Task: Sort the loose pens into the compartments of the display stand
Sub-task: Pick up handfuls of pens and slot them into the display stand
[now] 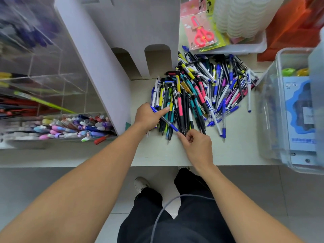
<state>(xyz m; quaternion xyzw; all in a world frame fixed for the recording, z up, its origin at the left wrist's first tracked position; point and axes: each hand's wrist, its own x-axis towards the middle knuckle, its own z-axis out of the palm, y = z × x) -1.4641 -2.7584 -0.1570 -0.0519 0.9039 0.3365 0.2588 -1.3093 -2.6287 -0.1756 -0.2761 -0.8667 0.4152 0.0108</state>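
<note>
The pile of loose pens [201, 92] lies spread on the pale counter [242, 151], and everything else is placed from that pile. At the pile's near-left edge the left hand [149, 117] rests on the pens with its forefinger stretched along them, and a clear pen with blue ends [164, 119] runs slantwise under that hand; how the other fingers grasp it is hidden. At the pile's near edge the right hand [197, 145] has its fingers curled, thumb and forefinger pinching at the lower blue tip of that same pen. Left of the pile stands a white divider panel [98, 67], and beyond it, further left, the clear display stand [52, 85] with its compartments; the lowest compartments hold many pastel and blue pens [78, 126], the higher ones a few long green and red ones. Behind the pile, a packet of red scissors [201, 32] leans in a white tray [245, 47]. Right of the pile sits a clear plastic box [284, 109] with a blue package inside
</note>
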